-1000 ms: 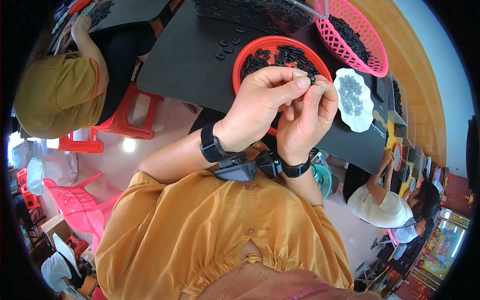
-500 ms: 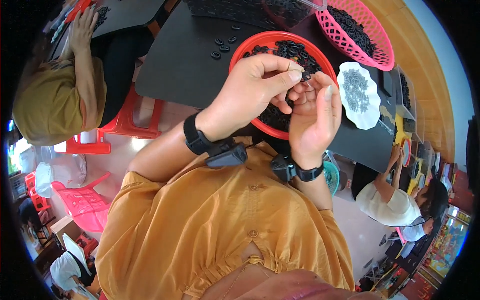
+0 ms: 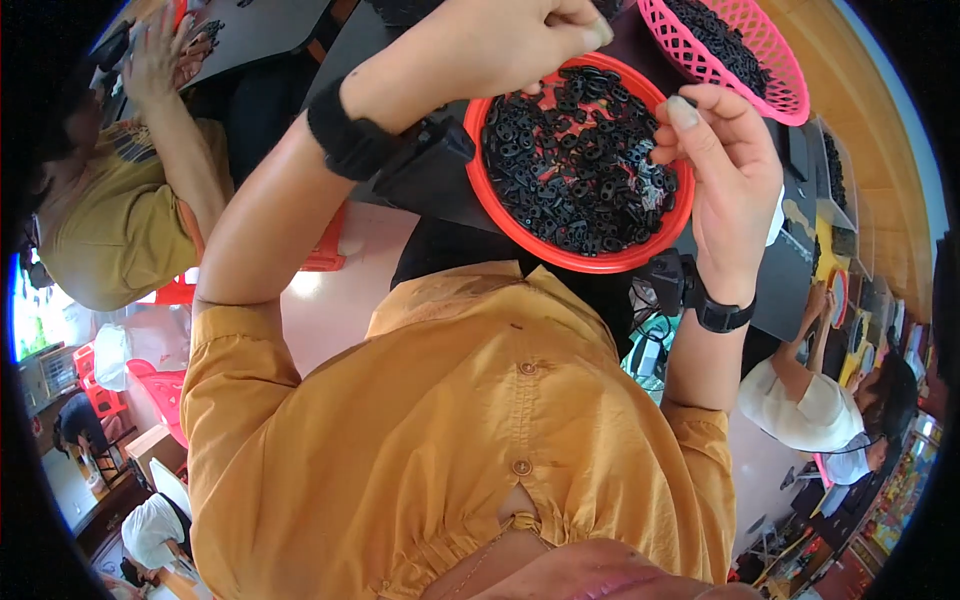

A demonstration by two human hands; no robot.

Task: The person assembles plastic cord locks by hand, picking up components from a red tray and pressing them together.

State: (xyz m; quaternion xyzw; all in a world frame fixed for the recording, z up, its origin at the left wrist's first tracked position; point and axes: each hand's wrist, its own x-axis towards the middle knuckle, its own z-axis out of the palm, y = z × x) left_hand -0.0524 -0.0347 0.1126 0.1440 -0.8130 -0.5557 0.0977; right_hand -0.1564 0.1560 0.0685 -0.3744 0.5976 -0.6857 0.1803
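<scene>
Well, from where I stand, the small black pieces (image 3: 590, 140) lie loose all over the bottom of a round red basin (image 3: 600, 264), whose raised rim presumably keeps them from scattering across the dark desk (image 3: 775, 300). It sits right in front of the person, likely so that both hands reach it without stretching. The left hand (image 3: 500, 48) is lifted past the basin's far left rim, palm down, thumb and fingers drawn close; their tips are partly hidden, so I cannot tell whether anything is pinched there. The right hand (image 3: 735, 150) hangs over the basin's right edge, fingers curled in toward the thumb, with a dark spot at the tips; whether that is a piece being gripped, I cannot tell. Below those fingers, small clear bits (image 3: 655, 185) lie clustered on the black pieces at the right side, perhaps kept there to be near that hand. A pink lattice basket (image 3: 788, 65) full of more black parts stands just beyond, probably parked outside the working spot yet within reach. Behind the right wrist, only a sliver of a white dish (image 3: 776, 217) shows.
</scene>
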